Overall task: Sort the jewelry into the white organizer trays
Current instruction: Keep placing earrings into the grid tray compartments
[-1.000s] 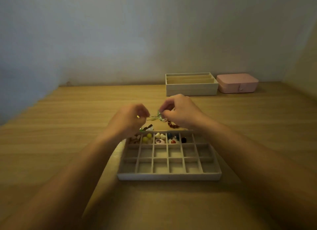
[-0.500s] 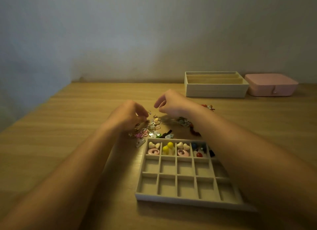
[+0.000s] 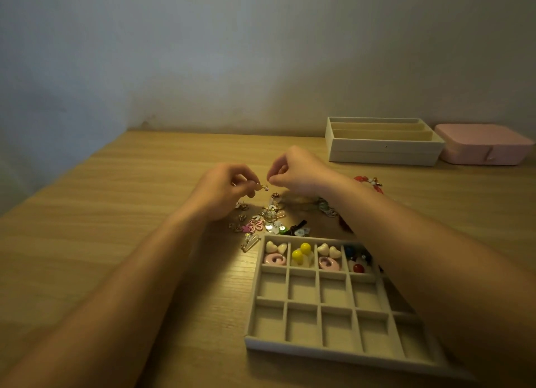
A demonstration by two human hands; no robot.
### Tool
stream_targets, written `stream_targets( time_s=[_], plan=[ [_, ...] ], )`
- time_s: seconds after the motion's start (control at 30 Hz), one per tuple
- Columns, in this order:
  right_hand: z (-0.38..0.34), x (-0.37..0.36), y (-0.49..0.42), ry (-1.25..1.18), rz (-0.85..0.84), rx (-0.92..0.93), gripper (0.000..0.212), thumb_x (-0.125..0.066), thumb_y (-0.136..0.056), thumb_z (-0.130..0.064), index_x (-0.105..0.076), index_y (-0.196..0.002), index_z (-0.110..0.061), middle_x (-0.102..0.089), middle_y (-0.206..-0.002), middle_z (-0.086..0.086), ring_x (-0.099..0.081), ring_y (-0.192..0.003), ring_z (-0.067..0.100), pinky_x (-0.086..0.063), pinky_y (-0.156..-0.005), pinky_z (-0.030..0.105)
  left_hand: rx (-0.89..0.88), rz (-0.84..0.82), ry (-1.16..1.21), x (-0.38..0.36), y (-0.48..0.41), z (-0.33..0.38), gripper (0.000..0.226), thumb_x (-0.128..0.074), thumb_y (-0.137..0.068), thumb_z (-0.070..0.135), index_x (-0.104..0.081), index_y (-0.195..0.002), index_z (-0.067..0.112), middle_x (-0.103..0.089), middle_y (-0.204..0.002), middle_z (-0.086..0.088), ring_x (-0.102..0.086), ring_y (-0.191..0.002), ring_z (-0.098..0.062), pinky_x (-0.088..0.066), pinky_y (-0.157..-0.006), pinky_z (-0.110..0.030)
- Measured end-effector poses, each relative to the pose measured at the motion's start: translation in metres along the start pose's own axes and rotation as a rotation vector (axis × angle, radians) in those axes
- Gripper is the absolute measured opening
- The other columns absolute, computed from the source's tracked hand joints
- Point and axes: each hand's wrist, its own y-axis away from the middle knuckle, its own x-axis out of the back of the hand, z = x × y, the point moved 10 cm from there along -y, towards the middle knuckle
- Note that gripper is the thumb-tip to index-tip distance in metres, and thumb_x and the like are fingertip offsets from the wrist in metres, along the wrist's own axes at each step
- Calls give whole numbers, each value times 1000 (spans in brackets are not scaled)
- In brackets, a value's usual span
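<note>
A white gridded organizer tray (image 3: pixel 301 302) lies on the wooden table at lower right. Its far row holds cream hearts, pink swirls, yellow balls and dark and red beads. Just beyond it lies a loose pile of jewelry (image 3: pixel 268 218) with a pink flower piece. My left hand (image 3: pixel 223 189) hovers above the pile and pinches a small gold earring (image 3: pixel 263 187). My right hand (image 3: pixel 295 170) is close beside it, fingertips pinched at the same small piece. My right forearm covers the tray's right side.
A second white tray (image 3: pixel 383 151) with long slots stands at the back right, next to a shut pink jewelry box (image 3: pixel 481 145). A red beaded piece (image 3: pixel 369 182) lies behind my right forearm. The wall runs along the table's far edge.
The view has shifted, so the tray now sits further right and lower. Both hands stay together above the pile, and a small gold earring now shows between them.
</note>
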Motion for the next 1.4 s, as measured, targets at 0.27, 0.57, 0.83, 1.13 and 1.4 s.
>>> stream_targets(
  time_s=[0.27,0.57,0.83,1.13,1.4],
  plan=[
    [-2,-5,22,-727,-199,-125,14,-64,-99,-13,-72,-108,-8,-77,-96,9,-73,-87,19,-61,-78,30,-53,70,307,12,13,25,10,-67,-92,5,-72,-96,12,-73,-80,-9,-58,-61,-2,-47,-59,-14],
    [-3,-7,40,-1145,-279,-234,33,-63,-91,11,-65,-120,-4,-73,-101,17,-74,-90,25,-62,-82,33,51,-66,789,-4,24,27,23,-67,-88,0,-67,-110,8,-73,-98,-11,-69,-89,-20,-56,-80,-28],
    [-1,14,67,-1066,-234,-151,16,-66,-92,2,-69,-106,-4,-75,-106,20,-75,-93,29,-63,-78,33,150,-114,1059,-21,31,37,27,-60,-89,-7,-62,-114,6,-69,-94,-10,-66,-79,-17,-57,-69,-22],
    [6,47,108,-939,-154,-109,18,-71,-93,-9,-65,-110,-8,-77,-99,17,-77,-88,31,-62,-71,34,51,-202,979,-39,43,84,36,-68,-75,5,-63,-110,6,-73,-94,-12,-69,-82,-20,-57,-78,-28],
    [27,68,142,-796,-75,-133,19,-73,-91,-11,-65,-108,-12,-77,-96,13,-76,-81,28,-63,-72,38,36,-174,774,-60,58,115,21,-72,-83,7,-67,-104,11,-75,-98,-8,-70,-88,-23,-55,-80,-34]
  ],
)
